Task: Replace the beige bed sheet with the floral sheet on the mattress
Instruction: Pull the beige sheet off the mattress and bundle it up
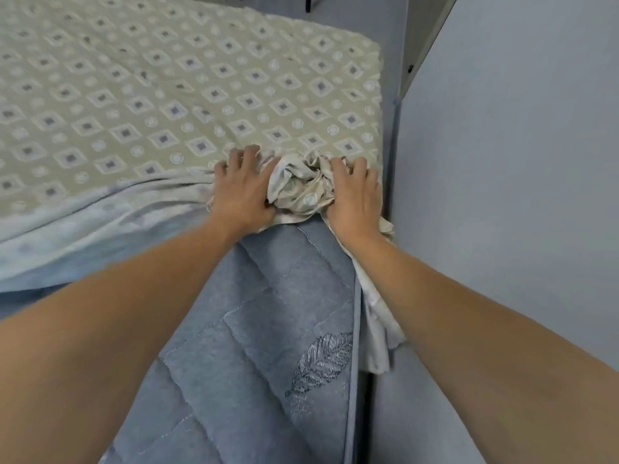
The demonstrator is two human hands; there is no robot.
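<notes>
At the near right corner of the bed, a bunched wad of the beige bed sheet (pixel 303 185) sits gathered between both hands. The left hand (pixel 244 189) lies palm-down on the sheet with its fingers spread and fairly straight, its thumb side pressed against the left of the wad; it presses rather than clutches. The right hand (pixel 355 195) lies palm-down against the wad's right side, fingers reaching forward onto the sheet; whether its thumb or fingertips are hooked into the folds cannot be told, as the cloth hides them. Both bare forearms reach in from the lower edge of the view. From the wad the beige sheet, printed with pale diamonds and small circles, spreads flat over the far and left part of the bed, with loose creases running leftward from the left hand and its pale underside turned up along the near left edge. A strip of the same sheet hangs down the right side, just below the right wrist. Nearer the camera the blue-grey quilted mattress (pixel 268 329) is uncovered, showing stitched seams and an embroidered feather (pixel 321 363). A grey wall panel (pixel 502 195) stands just beside the bed on the right.
</notes>
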